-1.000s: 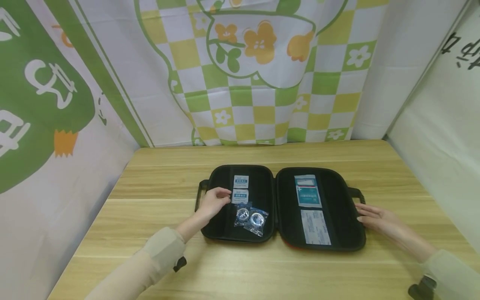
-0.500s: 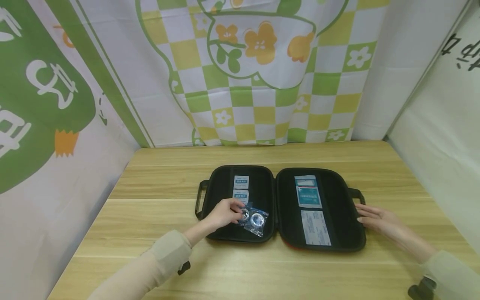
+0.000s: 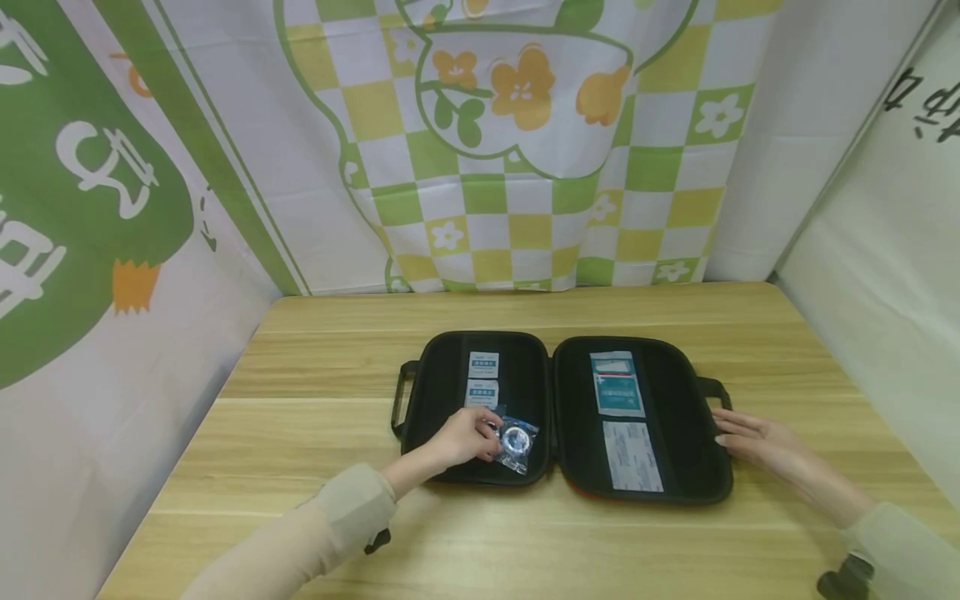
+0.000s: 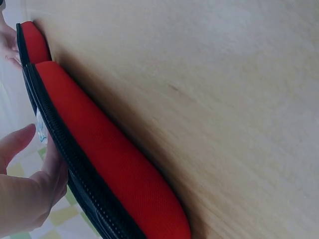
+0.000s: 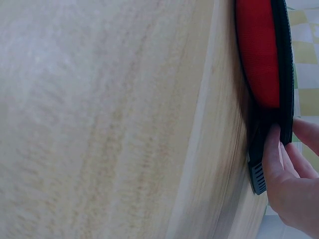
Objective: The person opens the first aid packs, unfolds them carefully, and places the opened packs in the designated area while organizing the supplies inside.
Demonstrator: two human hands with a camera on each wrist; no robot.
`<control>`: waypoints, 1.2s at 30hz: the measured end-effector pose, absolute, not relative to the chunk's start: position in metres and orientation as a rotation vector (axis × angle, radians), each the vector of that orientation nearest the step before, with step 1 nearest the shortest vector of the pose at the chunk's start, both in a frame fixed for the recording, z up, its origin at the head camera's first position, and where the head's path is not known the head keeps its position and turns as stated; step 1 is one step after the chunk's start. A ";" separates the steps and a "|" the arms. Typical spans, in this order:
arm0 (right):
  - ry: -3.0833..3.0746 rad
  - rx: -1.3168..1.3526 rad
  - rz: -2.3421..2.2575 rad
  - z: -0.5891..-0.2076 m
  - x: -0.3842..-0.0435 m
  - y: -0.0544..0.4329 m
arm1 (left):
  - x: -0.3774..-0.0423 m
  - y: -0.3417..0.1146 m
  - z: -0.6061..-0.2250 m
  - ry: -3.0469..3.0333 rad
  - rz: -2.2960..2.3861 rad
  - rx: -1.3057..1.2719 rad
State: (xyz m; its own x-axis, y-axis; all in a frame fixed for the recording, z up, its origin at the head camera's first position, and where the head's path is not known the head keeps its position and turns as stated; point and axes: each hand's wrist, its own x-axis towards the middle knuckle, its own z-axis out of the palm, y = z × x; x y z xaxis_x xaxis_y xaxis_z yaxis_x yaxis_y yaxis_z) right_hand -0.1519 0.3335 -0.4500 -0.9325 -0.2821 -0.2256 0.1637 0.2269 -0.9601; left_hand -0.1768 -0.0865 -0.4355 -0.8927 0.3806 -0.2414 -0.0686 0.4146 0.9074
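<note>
A black-lined zip case (image 3: 678, 442) lies unfolded flat on the table, its red outside showing in the wrist views. My left hand (image 3: 465, 435) reaches into the left half, over two clear-wrapped rolls of tape; the right roll (image 3: 516, 440) shows, the left one is mostly covered. In the left wrist view a gap stands between the thumb (image 4: 22, 139) and the other fingers, with clear wrapping (image 4: 42, 127) just past the thumb tip. My right hand (image 3: 761, 442) holds the case's right edge by the handle (image 3: 715, 389), thumb and fingers on either side of the rim.
Two small white-and-blue sachets (image 3: 483, 365) lie behind the left hand. The right half holds a teal packet (image 3: 618, 392) and a white printed strip (image 3: 632, 457). A second handle (image 3: 402, 400) sticks out at the left. A patterned curtain (image 3: 525, 208) hangs behind the wooden table (image 3: 315, 367).
My left hand has moved right and toward me, from beside the sachets to over the left tape roll, which it now covers. The right hand stays at the case's edge.
</note>
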 end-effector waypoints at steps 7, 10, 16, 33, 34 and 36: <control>2.073 -0.123 -1.844 -0.451 -0.152 0.335 | -0.176 -0.083 -0.437 2.202 1.567 0.186; 2.046 -0.122 -1.865 -0.451 -0.152 0.335 | -0.176 -0.083 -0.437 2.212 1.564 0.162; 2.061 -0.114 -1.862 -0.451 -0.152 0.334 | -0.175 -0.085 -0.436 2.232 1.558 0.129; 2.136 -0.111 -1.776 -0.452 -0.151 0.335 | -0.175 -0.097 -0.435 2.168 1.684 0.065; 2.149 -0.113 -1.765 -0.452 -0.151 0.335 | -0.175 -0.099 -0.434 2.173 1.686 0.068; 2.159 -0.111 -1.758 -0.451 -0.151 0.334 | -0.174 -0.103 -0.432 2.182 1.698 0.074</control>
